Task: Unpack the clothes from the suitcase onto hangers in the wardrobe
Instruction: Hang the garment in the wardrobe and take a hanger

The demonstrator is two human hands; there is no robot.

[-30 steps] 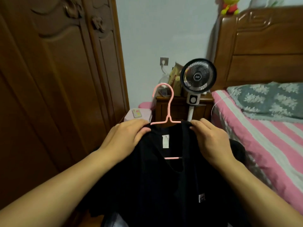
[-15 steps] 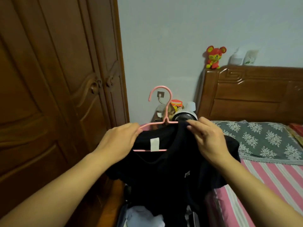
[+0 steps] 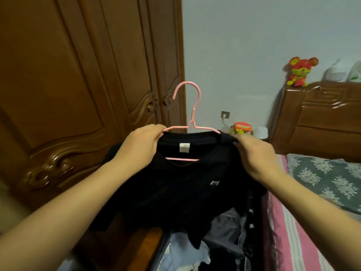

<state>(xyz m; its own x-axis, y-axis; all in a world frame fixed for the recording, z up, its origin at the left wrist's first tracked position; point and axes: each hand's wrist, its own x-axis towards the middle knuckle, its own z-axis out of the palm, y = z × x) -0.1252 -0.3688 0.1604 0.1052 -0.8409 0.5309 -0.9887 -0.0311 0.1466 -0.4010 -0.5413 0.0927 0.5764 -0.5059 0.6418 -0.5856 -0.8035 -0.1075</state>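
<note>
Shirt (image 3: 181, 184) on hanger (image 3: 190, 122), wardrobe (image 3: 78, 85) left, bed (image 3: 312, 222) right, suitcase (image 3: 224, 251) below.

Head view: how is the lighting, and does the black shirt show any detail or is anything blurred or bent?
Head view: dim, flat indoor light; the black shirt is nearly featureless, only its white neck label readable; the pink hanger stands out clearly; the right hand is slightly motion-smeared at the fingertips; wide-angle bending bows the wardrobe doors.

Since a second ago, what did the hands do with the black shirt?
Both hands lifted the black shirt on its pink hanger higher, off the clothes below. The left hand and right hand kept gripping the shirt's shoulders; nothing was let go. The wardrobe doors stayed shut.
</note>
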